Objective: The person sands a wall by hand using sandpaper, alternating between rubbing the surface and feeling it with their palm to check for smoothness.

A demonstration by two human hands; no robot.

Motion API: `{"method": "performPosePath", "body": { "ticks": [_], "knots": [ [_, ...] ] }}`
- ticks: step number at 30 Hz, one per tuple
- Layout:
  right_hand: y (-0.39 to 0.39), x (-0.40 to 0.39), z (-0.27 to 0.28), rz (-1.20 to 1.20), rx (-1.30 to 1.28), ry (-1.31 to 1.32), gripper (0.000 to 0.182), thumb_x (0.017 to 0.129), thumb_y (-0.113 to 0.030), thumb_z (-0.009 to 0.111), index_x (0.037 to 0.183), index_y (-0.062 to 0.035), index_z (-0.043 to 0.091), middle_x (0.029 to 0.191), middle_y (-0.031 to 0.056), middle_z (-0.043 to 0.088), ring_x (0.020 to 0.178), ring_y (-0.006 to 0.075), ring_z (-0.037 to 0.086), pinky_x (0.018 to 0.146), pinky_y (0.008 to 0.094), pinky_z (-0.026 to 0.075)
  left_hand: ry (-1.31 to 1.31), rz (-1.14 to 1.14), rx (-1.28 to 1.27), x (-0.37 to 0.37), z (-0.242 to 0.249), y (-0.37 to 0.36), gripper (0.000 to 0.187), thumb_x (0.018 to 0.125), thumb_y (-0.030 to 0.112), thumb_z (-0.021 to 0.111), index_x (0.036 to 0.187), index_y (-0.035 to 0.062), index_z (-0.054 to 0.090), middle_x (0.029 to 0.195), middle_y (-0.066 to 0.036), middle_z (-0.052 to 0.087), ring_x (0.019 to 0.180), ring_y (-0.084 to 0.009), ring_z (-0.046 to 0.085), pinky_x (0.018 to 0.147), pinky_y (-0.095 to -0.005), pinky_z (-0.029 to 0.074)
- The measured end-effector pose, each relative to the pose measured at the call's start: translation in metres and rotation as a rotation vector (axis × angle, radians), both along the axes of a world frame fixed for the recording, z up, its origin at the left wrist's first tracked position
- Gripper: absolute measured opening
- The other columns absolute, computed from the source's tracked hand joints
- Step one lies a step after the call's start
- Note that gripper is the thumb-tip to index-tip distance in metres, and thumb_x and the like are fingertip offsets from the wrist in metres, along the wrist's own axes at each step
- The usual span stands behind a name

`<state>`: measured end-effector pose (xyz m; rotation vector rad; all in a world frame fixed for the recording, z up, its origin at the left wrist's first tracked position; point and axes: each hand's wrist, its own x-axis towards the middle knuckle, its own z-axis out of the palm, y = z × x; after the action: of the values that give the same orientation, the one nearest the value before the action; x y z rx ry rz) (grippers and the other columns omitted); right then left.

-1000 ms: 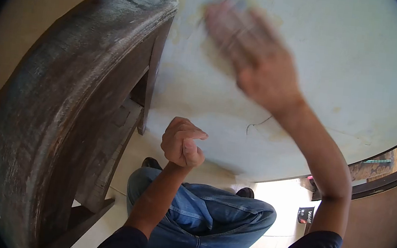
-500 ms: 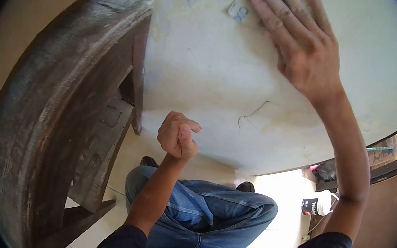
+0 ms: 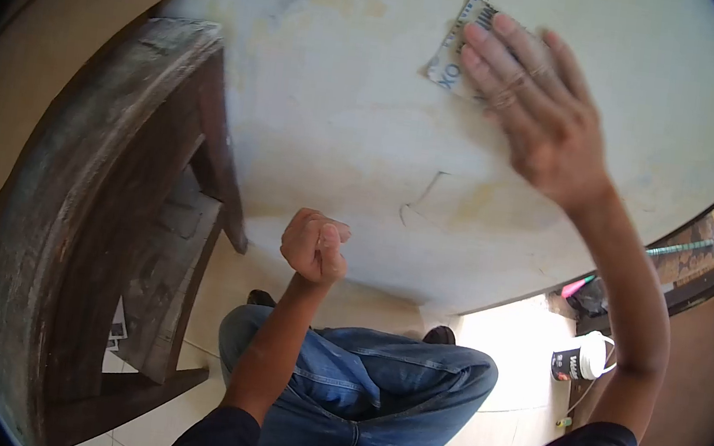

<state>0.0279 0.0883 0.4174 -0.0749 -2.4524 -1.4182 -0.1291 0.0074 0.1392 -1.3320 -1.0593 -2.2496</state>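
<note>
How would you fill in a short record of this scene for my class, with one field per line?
Right hand: fingers spread flat over a printed sheet
Left hand: curled up, its inside hidden
Work surface: pale, patchy panel with a thin dark line
Person's left: worn dark wooden furniture
Person's right: white tub with a dark label
Lower middle: blue jeans, knees apart
Sheet lettering: partly covered by the fingers

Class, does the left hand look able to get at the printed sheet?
Probably yes: the left edge of the printed sheet lies uncovered by the right hand, and nothing visible stands between it and the left hand.
</note>
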Motion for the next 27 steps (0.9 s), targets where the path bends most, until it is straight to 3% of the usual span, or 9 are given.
{"method": "performPosePath", "body": {
  "ticks": [4, 7, 9, 11, 13, 16, 19, 23, 27],
  "knots": [
    [0.005, 0.022, -0.066, 0.097, -0.373, -0.299, 0.059, 0.085, -0.012, 0.059, 0.144, -0.0112, 0.050, 0.149, 0.0011, 0.049, 0.138, 0.0158, 0.045, 0.120, 0.0405, 0.031, 0.070, -0.020, -0.049, 0.007, -0.003, 0.000, 0.037, 0.099, 0.015, 0.044, 0.066, 0.0038, 0.056, 0.053, -0.006, 0.058, 0.047, -0.0207, 0.051, 0.053, -0.0336, 0.042],
    [0.016, 0.035, -0.052, 0.141, -0.330, -0.459, 0.060, 0.084, -0.012, 0.059, 0.143, -0.0101, 0.050, 0.148, 0.0021, 0.051, 0.137, 0.0149, 0.046, 0.119, 0.0393, 0.033, 0.090, -0.039, -0.068, 0.013, -0.004, -0.002, 0.036, 0.098, 0.014, 0.045, 0.065, 0.0037, 0.056, 0.053, -0.006, 0.058, 0.047, -0.0213, 0.051, 0.052, -0.0338, 0.041],
    [0.020, 0.040, -0.015, 0.208, -0.285, -0.217, 0.057, 0.083, -0.012, 0.059, 0.140, -0.0088, 0.053, 0.147, 0.0065, 0.052, 0.135, 0.0181, 0.050, 0.117, 0.0430, 0.035, 0.110, -0.056, -0.063, 0.015, -0.006, 0.000, 0.036, 0.097, 0.013, 0.046, 0.064, 0.0037, 0.055, 0.053, -0.006, 0.057, 0.048, -0.0217, 0.051, 0.051, -0.0336, 0.041],
    [0.010, 0.049, 0.030, 0.049, -0.041, -0.003, 0.055, 0.085, -0.011, 0.061, 0.139, -0.0092, 0.055, 0.144, 0.0085, 0.054, 0.135, 0.0225, 0.050, 0.114, 0.0457, 0.037, 0.099, -0.052, -0.062, 0.016, -0.009, 0.005, 0.032, 0.095, 0.012, 0.050, 0.063, 0.0054, 0.056, 0.054, -0.004, 0.058, 0.047, -0.0204, 0.052, 0.052, -0.0328, 0.041],
    [0.009, 0.054, 0.013, 0.031, -0.004, 0.156, 0.054, 0.085, -0.011, 0.063, 0.139, -0.0101, 0.055, 0.145, 0.0071, 0.053, 0.135, 0.0221, 0.050, 0.115, 0.0444, 0.036, 0.104, -0.060, -0.086, 0.022, -0.013, 0.006, 0.031, 0.093, 0.011, 0.052, 0.063, 0.0056, 0.055, 0.054, -0.004, 0.058, 0.047, -0.0205, 0.052, 0.052, -0.0330, 0.040],
    [0.011, 0.066, -0.043, 0.122, -0.350, -0.185, 0.056, 0.085, -0.012, 0.064, 0.140, -0.0120, 0.054, 0.146, 0.0029, 0.053, 0.133, 0.0168, 0.051, 0.118, 0.0406, 0.034, 0.164, -0.060, -0.113, 0.027, -0.017, 0.007, 0.032, 0.094, 0.011, 0.050, 0.063, 0.0045, 0.054, 0.052, -0.006, 0.056, 0.048, -0.0220, 0.050, 0.050, -0.0344, 0.039],
    [0.021, 0.079, -0.018, 0.152, -0.223, -0.207, 0.054, 0.086, -0.013, 0.063, 0.139, -0.0129, 0.055, 0.143, 0.0033, 0.055, 0.132, 0.0161, 0.052, 0.118, 0.0402, 0.034, 0.203, -0.089, -0.101, 0.033, -0.019, 0.009, 0.031, 0.092, 0.011, 0.051, 0.062, 0.0050, 0.054, 0.052, -0.005, 0.056, 0.046, -0.0216, 0.049, 0.050, -0.0346, 0.039],
    [0.015, 0.093, 0.020, 0.013, 0.034, 0.253, 0.052, 0.086, -0.011, 0.061, 0.137, -0.0082, 0.057, 0.141, 0.0068, 0.057, 0.133, 0.0214, 0.052, 0.114, 0.0466, 0.036, 0.235, -0.110, -0.123, 0.038, -0.023, 0.013, 0.031, 0.091, 0.010, 0.052, 0.060, 0.0060, 0.055, 0.052, -0.004, 0.056, 0.045, -0.0215, 0.049, 0.051, -0.0343, 0.039],
    [0.011, 0.092, -0.052, 0.086, -0.390, -0.085, 0.057, 0.086, -0.010, 0.060, 0.143, -0.0101, 0.051, 0.142, 0.0024, 0.056, 0.136, 0.0171, 0.048, 0.115, 0.0411, 0.037, 0.284, -0.153, -0.163, 0.045, -0.031, 0.014, 0.029, 0.089, 0.007, 0.054, 0.060, 0.0062, 0.055, 0.053, -0.004, 0.056, 0.044, -0.0224, 0.050, 0.051, -0.0343, 0.040]
  ]
}}
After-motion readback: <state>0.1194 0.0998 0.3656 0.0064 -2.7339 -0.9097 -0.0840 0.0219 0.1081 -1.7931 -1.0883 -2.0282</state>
